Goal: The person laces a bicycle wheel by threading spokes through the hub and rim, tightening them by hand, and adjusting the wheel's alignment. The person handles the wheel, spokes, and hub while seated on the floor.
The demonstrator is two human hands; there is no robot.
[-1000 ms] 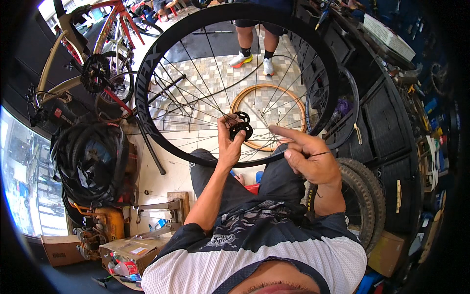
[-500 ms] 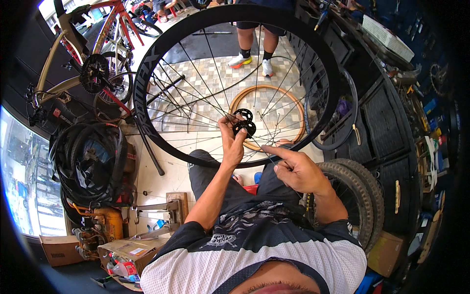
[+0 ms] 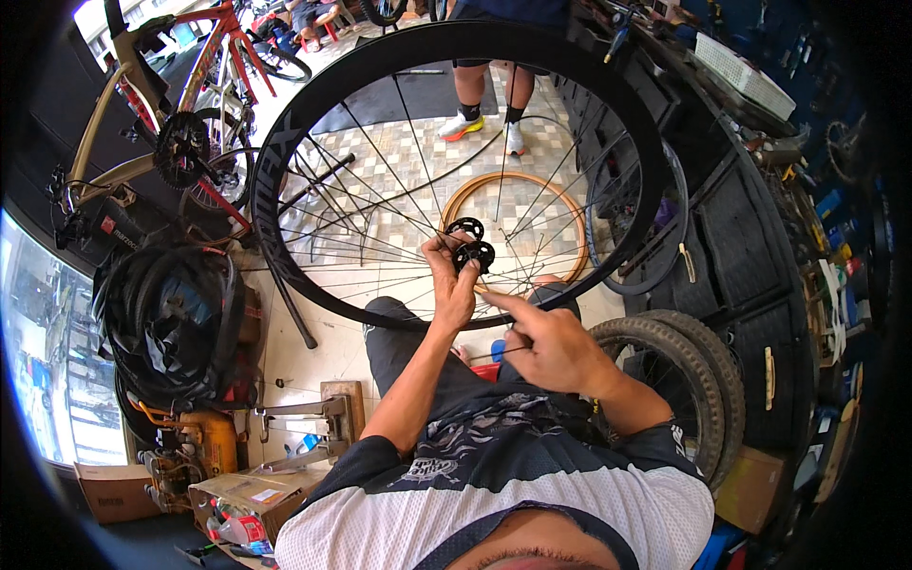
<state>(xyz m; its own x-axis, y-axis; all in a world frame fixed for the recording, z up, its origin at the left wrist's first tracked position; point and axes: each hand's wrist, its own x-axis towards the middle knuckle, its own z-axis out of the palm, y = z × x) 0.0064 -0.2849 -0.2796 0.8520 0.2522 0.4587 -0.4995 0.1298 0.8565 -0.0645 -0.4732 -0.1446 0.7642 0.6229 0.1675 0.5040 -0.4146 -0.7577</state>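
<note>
A large bicycle wheel with a deep black rim [image 3: 651, 180] lies tilted in front of me, partly laced with dark spokes. Around its black hub [image 3: 473, 256], the thumb and fingers of my left hand [image 3: 452, 294] are closed, near the lower part of the ring. My right hand [image 3: 556, 347] is just right of the hub, index finger stretched toward the spokes beside it. Its other fingers curl round a thin dark spoke [image 3: 513, 352], which is partly hidden and smeared by motion.
Tan tyres [image 3: 581, 223] lie on the tiled floor beyond the hub. A person in sneakers [image 3: 461, 126] stands past the wheel. Bike frames [image 3: 100, 157] and bundled tyres [image 3: 119, 304] fill the left; knobby tyres [image 3: 727, 380] and black drawers [image 3: 722, 275] line the right.
My right hand has moved left and slightly down, its index fingertip nearer the hub. The rim has shifted slightly, while my left hand stays on the hub.
</note>
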